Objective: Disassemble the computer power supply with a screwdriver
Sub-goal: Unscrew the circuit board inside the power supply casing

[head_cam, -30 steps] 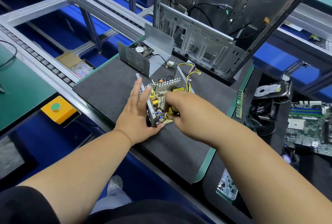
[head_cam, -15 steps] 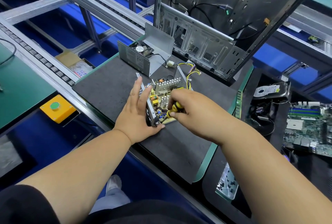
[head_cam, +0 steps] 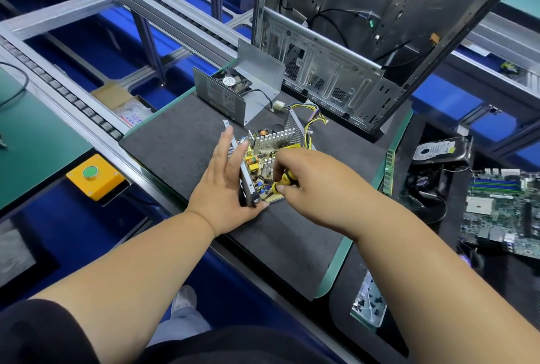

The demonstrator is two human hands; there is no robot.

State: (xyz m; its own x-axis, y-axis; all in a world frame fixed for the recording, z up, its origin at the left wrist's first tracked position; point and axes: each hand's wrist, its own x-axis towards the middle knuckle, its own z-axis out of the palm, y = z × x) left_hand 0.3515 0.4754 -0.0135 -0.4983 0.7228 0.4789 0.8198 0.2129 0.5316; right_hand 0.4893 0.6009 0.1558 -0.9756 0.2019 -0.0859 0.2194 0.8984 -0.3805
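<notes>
The opened grey metal power supply with its exposed yellow-brown circuit board (head_cam: 263, 165) is sitting on the dark work mat (head_cam: 175, 141). The left hand (head_cam: 226, 188) is bracing its side wall, fingers straight. The right hand (head_cam: 304, 176) is gripping the yellow-and-black screwdriver (head_cam: 282, 182), tip hidden. Judgement: keeping the driver upright and seated should prevent slipping.

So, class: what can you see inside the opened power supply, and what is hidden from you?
Inside the power supply: a circuit board with yellow components, a copper coil and finned heatsinks. The right hand, gripping the yellow screwdriver, covers its tip and the screw.
</notes>
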